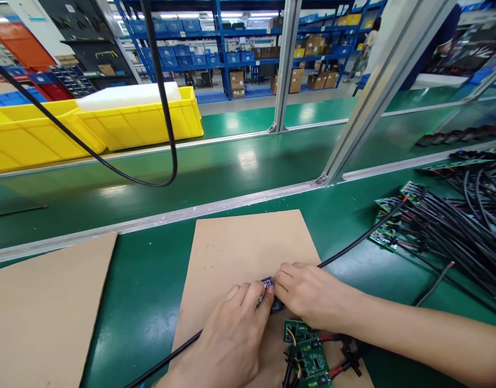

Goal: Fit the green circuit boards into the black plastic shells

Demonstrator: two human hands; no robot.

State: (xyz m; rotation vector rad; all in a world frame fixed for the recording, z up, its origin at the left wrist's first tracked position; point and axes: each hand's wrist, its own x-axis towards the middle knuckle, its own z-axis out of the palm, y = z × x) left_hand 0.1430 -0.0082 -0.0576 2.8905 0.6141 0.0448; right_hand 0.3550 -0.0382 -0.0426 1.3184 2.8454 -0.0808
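Observation:
A small dark case with circuit parts inside (pixel 277 306) lies on a brown board (pixel 240 242), partly covered by my fingers. My left hand (pixel 234 328) grips its left side, thumb and fingertips closed on it. My right hand (pixel 307 291) is closed at its right end, fingers bunched; what they pinch is hidden. One black cable (pixel 163 362) runs out from under my left hand, and another black cable (pixel 353 242) extends from behind my right hand towards the upper right. Just below my right hand lies a green circuit board (pixel 312 355) with yellow, red and black wires.
A heap of black cables with green boards (pixel 446 221) covers the right side of the green bench. Another brown board (pixel 46 307) lies at left. Metal frame posts (pixel 286 70) rise beyond, with yellow bins (pixel 146 121) behind. A black cable loop (pixel 167 134) hangs in front.

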